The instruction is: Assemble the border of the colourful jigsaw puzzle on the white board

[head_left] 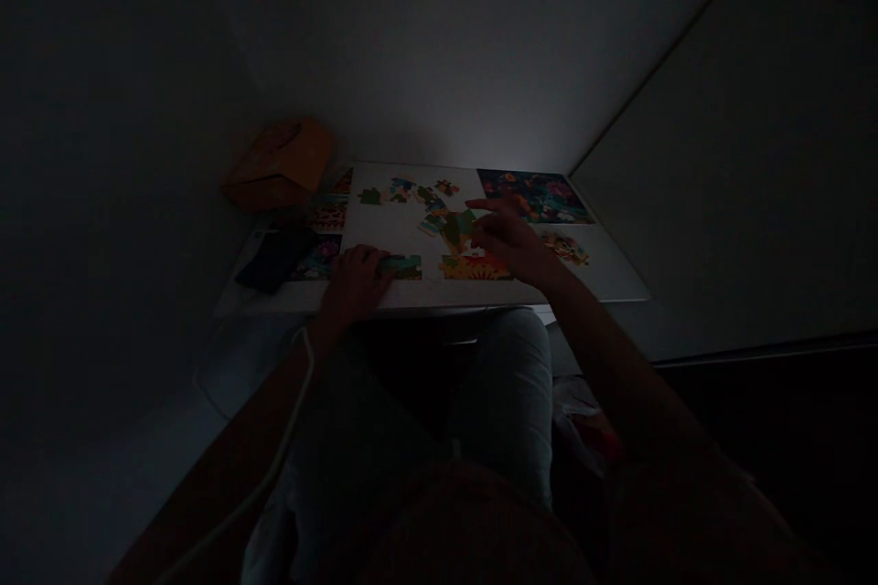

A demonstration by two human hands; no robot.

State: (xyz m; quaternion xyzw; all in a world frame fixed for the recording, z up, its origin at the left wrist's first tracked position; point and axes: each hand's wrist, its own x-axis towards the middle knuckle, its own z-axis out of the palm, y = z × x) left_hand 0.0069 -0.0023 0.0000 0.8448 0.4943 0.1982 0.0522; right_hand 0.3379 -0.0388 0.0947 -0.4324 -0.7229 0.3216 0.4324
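Note:
The scene is very dim. My left hand (358, 277) lies on the white table near its front edge, fingers stretched out and lying flat, touching the left end of a teal strip of joined jigsaw pieces (408, 268). My right hand (511, 242) hovers over the table's middle, index finger pointing left and apart from the lower fingers; I see nothing held in it. Just left of its fingertips are green jigsaw pieces (458, 227). Below lies an orange-and-yellow joined section of jigsaw (473, 269), partly hidden by the right hand. Loose jigsaw pieces (403, 189) are scattered farther back.
A dark colourful picture sheet (539, 195) lies at the back right, with a cluster of jigsaw pieces (568, 248) in front. An orange box (280, 164) stands at the back left, a dark cloth-like item (274, 263) before it. Walls border the white table (617, 279).

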